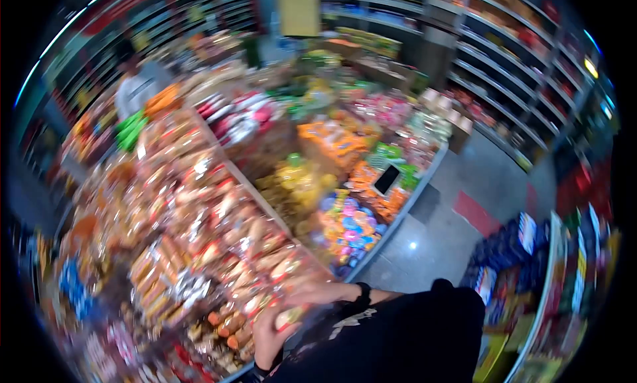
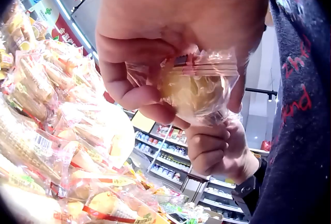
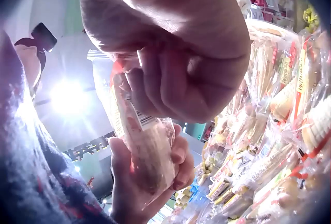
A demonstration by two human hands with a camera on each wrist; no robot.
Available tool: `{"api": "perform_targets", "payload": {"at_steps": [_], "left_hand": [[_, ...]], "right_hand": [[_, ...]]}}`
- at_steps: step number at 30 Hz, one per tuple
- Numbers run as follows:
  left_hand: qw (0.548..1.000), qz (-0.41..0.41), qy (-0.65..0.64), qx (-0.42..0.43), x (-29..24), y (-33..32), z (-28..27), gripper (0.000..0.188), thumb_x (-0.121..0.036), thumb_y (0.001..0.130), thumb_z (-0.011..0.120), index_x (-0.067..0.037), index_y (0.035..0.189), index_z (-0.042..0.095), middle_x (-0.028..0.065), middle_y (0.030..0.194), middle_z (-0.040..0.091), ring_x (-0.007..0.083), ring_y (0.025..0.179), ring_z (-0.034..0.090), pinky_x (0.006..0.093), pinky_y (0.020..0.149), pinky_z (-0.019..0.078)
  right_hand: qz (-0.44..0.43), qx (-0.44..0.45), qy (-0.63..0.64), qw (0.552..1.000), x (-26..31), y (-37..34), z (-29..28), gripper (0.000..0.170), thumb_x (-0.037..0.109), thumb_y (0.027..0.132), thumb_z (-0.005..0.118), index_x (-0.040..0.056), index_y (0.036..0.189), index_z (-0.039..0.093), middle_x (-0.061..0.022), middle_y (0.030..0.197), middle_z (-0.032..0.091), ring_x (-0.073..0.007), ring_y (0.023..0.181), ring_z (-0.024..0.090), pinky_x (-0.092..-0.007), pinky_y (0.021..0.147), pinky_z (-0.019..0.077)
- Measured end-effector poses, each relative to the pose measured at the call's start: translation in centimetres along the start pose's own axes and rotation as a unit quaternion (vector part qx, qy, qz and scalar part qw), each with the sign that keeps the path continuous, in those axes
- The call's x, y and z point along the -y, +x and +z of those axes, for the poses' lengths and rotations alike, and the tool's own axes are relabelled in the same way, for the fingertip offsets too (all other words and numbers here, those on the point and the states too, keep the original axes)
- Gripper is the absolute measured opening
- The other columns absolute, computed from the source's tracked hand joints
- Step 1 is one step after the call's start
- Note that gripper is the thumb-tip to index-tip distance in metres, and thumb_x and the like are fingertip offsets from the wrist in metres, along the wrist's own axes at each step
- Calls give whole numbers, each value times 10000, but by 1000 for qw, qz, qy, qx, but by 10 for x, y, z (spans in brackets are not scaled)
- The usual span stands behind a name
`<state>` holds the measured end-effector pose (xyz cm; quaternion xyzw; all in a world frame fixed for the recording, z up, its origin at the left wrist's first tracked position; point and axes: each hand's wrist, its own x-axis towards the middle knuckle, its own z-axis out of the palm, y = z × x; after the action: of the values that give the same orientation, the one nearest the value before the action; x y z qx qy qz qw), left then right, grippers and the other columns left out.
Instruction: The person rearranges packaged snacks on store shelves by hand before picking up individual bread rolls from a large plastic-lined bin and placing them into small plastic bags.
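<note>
Near the body, my left hand (image 1: 267,340) grips a clear plastic packet (image 1: 289,318) of pale yellowish baked food. The left wrist view shows the fingers of that hand curled round the packet (image 2: 199,87), whose crimped wrapper crinkles at the edges. My right hand (image 1: 323,293) meets it from the other side; in the right wrist view its curled fingers pinch the wrapper's end. A barcode and a red strip show on the packet (image 3: 150,156) there, with the left hand (image 3: 132,195) cupped beneath. Part of the food is hidden behind the fingers.
Heaped wrapped baked goods (image 1: 225,250) fill the counter beside the hands. A divider (image 1: 255,190) separates them from colourful bagged sweets (image 1: 352,227), where a phone (image 1: 387,180) lies. Another person (image 1: 137,87) stands across the display. Shelves (image 1: 497,71) line the back; dark stacked packs (image 1: 504,243) stand right.
</note>
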<state>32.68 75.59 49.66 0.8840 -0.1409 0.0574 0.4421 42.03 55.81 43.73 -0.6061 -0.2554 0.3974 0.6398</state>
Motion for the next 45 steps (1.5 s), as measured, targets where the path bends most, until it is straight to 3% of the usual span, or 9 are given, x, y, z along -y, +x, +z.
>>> {"api": "perform_targets", "payload": {"at_steps": [4, 8, 9, 10, 15, 27, 30, 31, 45], "left_hand": [[995, -81, -23, 43, -4, 4, 11, 470, -61, 622, 868, 26, 1018, 629, 126, 889, 629, 253, 745, 576, 330, 660, 468], [998, 6, 19, 52, 8, 13, 19, 448, -83, 638, 862, 15, 1010, 633, 128, 869, 618, 258, 726, 570, 338, 650, 466], [997, 55, 39, 40, 2, 18, 17, 424, -116, 656, 854, 3, 1007, 649, 145, 895, 649, 300, 776, 623, 366, 701, 494], [998, 15, 11, 57, 5, 19, 17, 397, -121, 670, 845, -1, 995, 651, 151, 873, 633, 307, 818, 624, 389, 732, 487], [993, 34, 85, 76, 0, 15, 3, 447, -320, 751, 792, -68, 1095, 658, 129, 995, 676, 322, 896, 657, 397, 772, 527], [999, -17, 22, 29, 8, -6, -1, 494, -369, 771, 776, -79, 1148, 643, 118, 1043, 669, 317, 977, 639, 399, 848, 506], [999, -27, 16, 16, 6, -8, -1, 524, -385, 774, 774, -88, 1184, 639, 116, 1085, 670, 319, 1004, 634, 397, 869, 502], [999, -38, 4, 7, 5, -6, 1, 525, -393, 775, 774, -91, 1183, 639, 116, 1094, 668, 321, 1003, 635, 398, 871, 501], [997, -39, 11, 68, 18, 16, 26, 513, -281, 844, 722, -33, 1258, 547, 195, 1147, 613, 367, 1058, 596, 424, 914, 470]], "right_hand": [[-124, 22, -70, 990, 5, -12, -13, 462, 369, 1024, 509, -62, 954, 660, 27, 786, 559, -62, 712, 497, -244, 631, 420], [-120, -58, -14, 991, 25, -37, 1, 466, 402, 1011, 528, -44, 1032, 659, 25, 775, 544, -76, 701, 483, -271, 613, 420], [-8, -49, -22, 999, 59, -56, 2, 455, 393, 971, 599, -39, 1115, 613, -67, 1022, 622, -141, 985, 561, -288, 875, 449], [-159, -100, -96, 978, 13, -43, -1, 465, 376, 967, 608, -35, 1185, 604, -85, 1053, 640, -149, 1028, 577, -292, 894, 462], [68, -25, 60, 996, -21, -45, -14, 299, 230, 963, 636, 17, 1172, 619, 26, 884, 620, -30, 717, 549, -186, 586, 424], [77, 51, 121, 988, -26, -15, -16, 361, 185, 964, 612, -40, 1245, 589, -56, 1164, 643, -102, 1027, 592, -253, 876, 467], [96, 23, 106, 989, -20, -12, -15, 358, 216, 947, 636, -16, 1219, 621, -30, 1077, 659, -75, 930, 596, -231, 785, 473], [101, 19, 69, 992, 0, -14, -14, 378, 308, 948, 641, 37, 1211, 658, 55, 849, 631, -12, 682, 511, -158, 570, 363], [112, -52, 41, 992, 11, -26, -35, 348, 290, 968, 612, 12, 1173, 651, 37, 783, 618, -20, 656, 529, -165, 553, 381]]}}
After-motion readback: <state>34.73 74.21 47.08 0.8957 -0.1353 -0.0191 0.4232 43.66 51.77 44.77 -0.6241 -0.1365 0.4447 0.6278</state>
